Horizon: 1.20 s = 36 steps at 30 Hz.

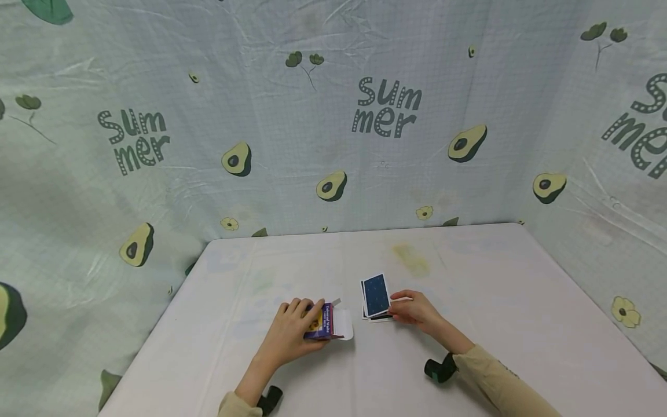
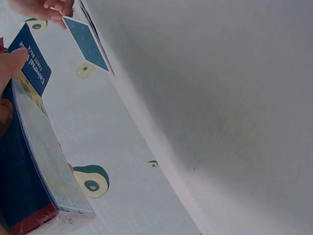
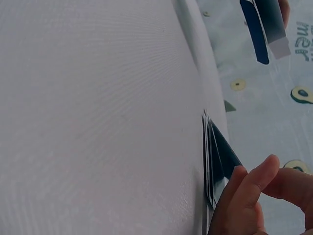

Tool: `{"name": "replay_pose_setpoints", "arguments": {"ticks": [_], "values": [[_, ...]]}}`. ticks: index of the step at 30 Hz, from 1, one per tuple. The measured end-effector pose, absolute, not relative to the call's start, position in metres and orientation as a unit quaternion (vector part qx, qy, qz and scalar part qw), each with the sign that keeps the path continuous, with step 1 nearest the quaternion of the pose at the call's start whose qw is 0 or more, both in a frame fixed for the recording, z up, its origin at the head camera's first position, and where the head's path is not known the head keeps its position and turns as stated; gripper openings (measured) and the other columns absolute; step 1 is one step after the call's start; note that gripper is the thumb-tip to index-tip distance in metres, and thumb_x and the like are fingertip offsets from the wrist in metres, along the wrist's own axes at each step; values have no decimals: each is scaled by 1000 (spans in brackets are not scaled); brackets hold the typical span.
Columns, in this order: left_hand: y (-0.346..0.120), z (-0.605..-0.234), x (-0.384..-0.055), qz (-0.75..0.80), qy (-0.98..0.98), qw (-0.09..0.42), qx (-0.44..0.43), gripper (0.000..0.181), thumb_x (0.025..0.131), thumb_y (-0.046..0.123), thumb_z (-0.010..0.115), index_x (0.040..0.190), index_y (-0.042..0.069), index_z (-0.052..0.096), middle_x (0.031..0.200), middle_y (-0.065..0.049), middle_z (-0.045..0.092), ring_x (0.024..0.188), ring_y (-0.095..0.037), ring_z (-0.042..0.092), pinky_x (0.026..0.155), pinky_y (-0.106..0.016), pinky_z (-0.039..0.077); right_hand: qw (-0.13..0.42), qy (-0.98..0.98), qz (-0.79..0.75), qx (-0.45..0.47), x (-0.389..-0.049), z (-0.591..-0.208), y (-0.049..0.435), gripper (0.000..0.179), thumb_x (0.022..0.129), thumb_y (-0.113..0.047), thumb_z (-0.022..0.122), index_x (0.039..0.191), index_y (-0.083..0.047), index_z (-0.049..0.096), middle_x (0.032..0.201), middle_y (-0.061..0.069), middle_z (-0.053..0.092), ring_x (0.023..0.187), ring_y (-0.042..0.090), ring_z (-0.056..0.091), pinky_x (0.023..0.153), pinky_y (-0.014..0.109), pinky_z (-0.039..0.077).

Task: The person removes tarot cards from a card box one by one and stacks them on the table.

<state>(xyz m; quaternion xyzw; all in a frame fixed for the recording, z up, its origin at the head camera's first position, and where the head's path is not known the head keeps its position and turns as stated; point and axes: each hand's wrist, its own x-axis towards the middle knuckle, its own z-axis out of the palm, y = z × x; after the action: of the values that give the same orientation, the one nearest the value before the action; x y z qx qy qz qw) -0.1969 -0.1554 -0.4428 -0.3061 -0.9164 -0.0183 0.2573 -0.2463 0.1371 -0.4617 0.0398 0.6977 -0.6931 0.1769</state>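
My left hand [image 1: 294, 333] holds a purple-and-yellow tarot deck box [image 1: 319, 321], fingers across its top. The box's white end flap [image 1: 342, 324] stands open toward the right. In the left wrist view, the box [image 2: 24, 166] shows a dark blue side with "TAROT DECK" lettering on its flap. A small, slightly fanned pile of tarot cards with white borders lies to the right of the box. My right hand [image 1: 419, 315] pinches the near right edge of the top card [image 1: 376, 294], its dark blue back up. In the right wrist view, that card [image 3: 222, 147] tilts above the others.
A white cloth covers the table [image 1: 443, 260], with a faint yellow stain [image 1: 411, 259] near the back. Avocado-print curtains [image 1: 312, 116] enclose the back and sides. Black wrist cameras [image 1: 440, 369] sit beneath both wrists.
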Motion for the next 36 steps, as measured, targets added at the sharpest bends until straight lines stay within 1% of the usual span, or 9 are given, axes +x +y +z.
{"name": "replay_pose_setpoints", "arguments": {"ticks": [6,13,20,25,31,34,36], "values": [[-155,-442,-197,-13,-917,256,-305,76,62,57,70,125,21,49,100,0,55,90,-16,51,74,-35,41,188,701,-687,34,-246,-461,138,38,81,2,56,113,13,40,68,2,63,62,7,61,56,19,49],[-155,-442,-196,-15,-921,244,-302,75,64,57,69,127,21,48,101,0,55,90,-16,50,74,-35,41,190,715,-673,21,-246,-461,139,38,82,2,55,114,14,39,71,3,64,65,9,62,60,21,51],[-154,-442,-196,-17,-917,254,-307,77,61,55,72,125,19,50,100,-1,55,89,-17,51,73,-36,41,186,726,-662,26,-246,-460,139,38,82,1,55,114,13,40,71,4,63,65,10,62,61,21,52],[-154,-442,-196,-14,-915,260,-310,78,60,56,72,125,19,50,99,0,55,89,-17,51,72,-34,41,181,734,-654,24,-244,-460,139,37,82,0,55,114,13,40,75,7,63,66,11,63,62,23,52],[-153,-441,-196,-7,-917,254,-308,78,61,57,71,126,20,49,100,1,54,89,-16,50,73,-34,41,172,740,-649,26,-242,-460,140,36,83,-1,55,114,12,42,77,9,64,66,12,63,62,23,52],[-153,-441,-195,-8,-919,248,-306,77,62,57,70,126,20,49,101,1,54,89,-15,49,73,-33,40,167,743,-648,24,-241,-458,140,38,83,-2,56,115,12,41,83,12,63,66,12,63,62,24,52],[-152,-440,-195,-9,-920,245,-305,77,62,57,70,127,20,48,101,1,54,89,-15,49,74,-33,40,160,747,-645,13,-239,-456,139,38,84,-4,56,116,12,42,89,17,62,69,12,63,65,27,53]]}}
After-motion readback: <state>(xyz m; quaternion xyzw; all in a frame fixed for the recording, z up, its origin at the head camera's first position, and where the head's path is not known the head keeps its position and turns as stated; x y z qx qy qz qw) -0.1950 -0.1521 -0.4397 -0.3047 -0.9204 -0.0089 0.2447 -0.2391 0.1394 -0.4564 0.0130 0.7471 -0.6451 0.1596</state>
